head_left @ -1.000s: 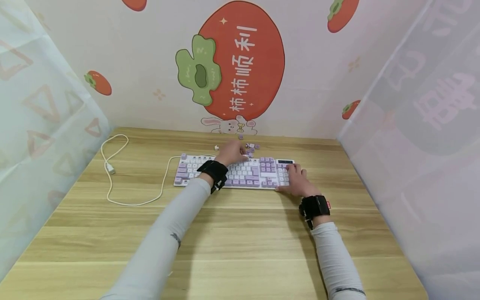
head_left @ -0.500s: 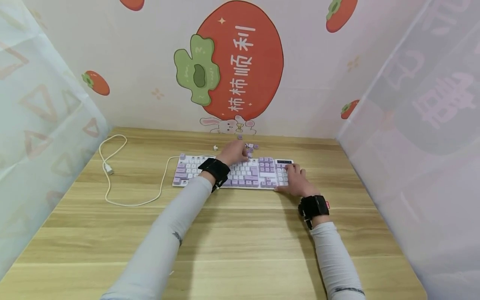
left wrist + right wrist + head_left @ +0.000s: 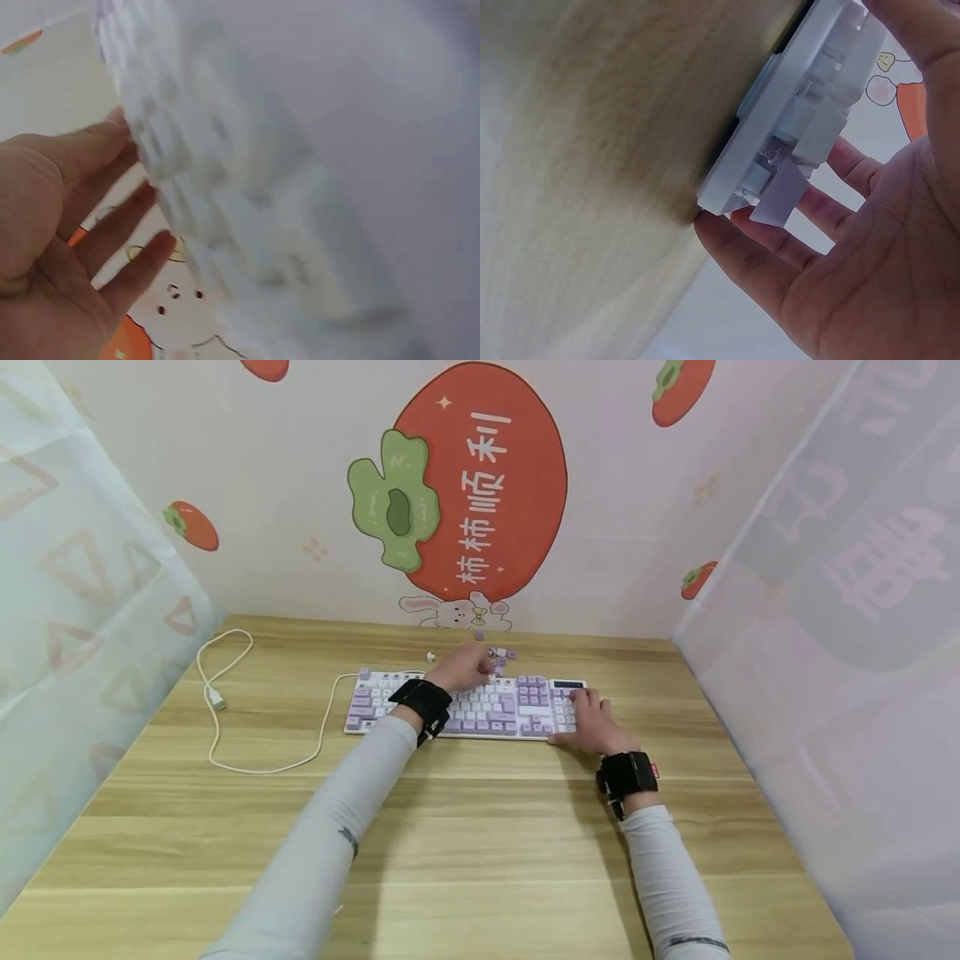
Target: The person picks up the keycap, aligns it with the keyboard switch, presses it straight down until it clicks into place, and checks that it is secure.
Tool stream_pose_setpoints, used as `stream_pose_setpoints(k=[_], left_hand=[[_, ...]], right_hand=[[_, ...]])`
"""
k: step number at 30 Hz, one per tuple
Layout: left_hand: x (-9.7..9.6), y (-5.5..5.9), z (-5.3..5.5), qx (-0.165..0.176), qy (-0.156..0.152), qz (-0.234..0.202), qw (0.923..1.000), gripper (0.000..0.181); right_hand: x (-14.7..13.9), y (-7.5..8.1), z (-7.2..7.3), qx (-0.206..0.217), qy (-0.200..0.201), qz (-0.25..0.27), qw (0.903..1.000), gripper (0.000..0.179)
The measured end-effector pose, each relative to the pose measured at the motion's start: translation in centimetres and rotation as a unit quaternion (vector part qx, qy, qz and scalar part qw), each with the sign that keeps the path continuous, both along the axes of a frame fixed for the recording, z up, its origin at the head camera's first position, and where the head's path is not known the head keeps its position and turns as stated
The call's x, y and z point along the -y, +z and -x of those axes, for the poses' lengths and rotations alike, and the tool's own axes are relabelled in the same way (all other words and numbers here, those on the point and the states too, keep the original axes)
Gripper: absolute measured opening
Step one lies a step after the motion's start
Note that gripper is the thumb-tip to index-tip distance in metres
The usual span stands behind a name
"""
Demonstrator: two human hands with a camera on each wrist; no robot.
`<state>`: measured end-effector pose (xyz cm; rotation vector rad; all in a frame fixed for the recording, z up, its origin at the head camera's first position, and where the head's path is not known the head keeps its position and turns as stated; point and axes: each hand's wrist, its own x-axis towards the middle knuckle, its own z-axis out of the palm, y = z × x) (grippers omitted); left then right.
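Mostly ones and pairs, with a single count left open

There are two hands, one left hand [image 3: 462,667] and one right hand [image 3: 596,722], two black wristbands [image 3: 628,772] and two pale sleeves [image 3: 667,868]. One counter [image 3: 487,843] carries one keyboard [image 3: 491,706], one white cable [image 3: 273,771] and one plug [image 3: 216,698]. Of the loose keycaps, one white keycap [image 3: 431,657] and one purple keycap [image 3: 479,635] lie singly; the clustered keycaps [image 3: 502,654] are several, too small and partly hidden to count. The back sheet shows one large persimmon [image 3: 525,468] with four white characters [image 3: 487,437], four smaller persimmons [image 3: 197,525] and one rabbit [image 3: 453,612]
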<state>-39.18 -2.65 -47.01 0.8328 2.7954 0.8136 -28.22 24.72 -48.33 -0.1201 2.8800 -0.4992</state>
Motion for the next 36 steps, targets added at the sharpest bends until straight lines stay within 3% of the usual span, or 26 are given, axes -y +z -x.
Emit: stream_pose_setpoints(k=[4, 6, 9, 12, 15, 17, 25, 36], left_hand=[[0.5, -0.4, 0.4, 0.007, -0.008, -0.011, 0.9999, 0.016], [0.5, -0.4, 0.4, -0.004, -0.012, 0.005, 0.9999, 0.009], [0.3, 0.0, -0.1, -0.042, -0.023, 0.043, 0.9979, 0.027], [-0.4, 0.6, -1.0, -0.090, -0.030, 0.113, 0.9890, 0.034], [-0.8, 0.7, -1.8, -0.134, -0.033, 0.176, 0.9746, 0.025], [-1.0, 0.6, -2.2, -0.146, -0.035, 0.203, 0.9676, 0.019], [-2.2, 1.2, -3.7, -0.163, -0.039, 0.248, 0.9540, 0.026], [-1.6, 1.5, -4.3, -0.108, -0.015, 0.257, 0.9602, 0.026]], right_hand=[[0.0, -0.1, 0.1, -0.002, 0.000, 0.000, 1.0000, 0.095], [0.0, -0.2, 0.1, -0.003, 0.005, 0.001, 1.0000, 0.095], [0.0, -0.2, 0.1, -0.005, 0.011, 0.005, 0.9999, 0.095], [0.1, -0.2, 0.1, -0.007, 0.015, 0.004, 0.9999, 0.094], [0.1, -0.2, 0.1, -0.005, 0.013, 0.003, 0.9999, 0.095], [0.2, -0.2, 0.1, -0.005, 0.013, 0.001, 0.9999, 0.094], [-0.1, 0.1, 0.3, -0.005, 0.008, -0.004, 0.9999, 0.095], [0.0, -0.2, 0.1, -0.006, 0.011, -0.007, 0.9999, 0.095]])
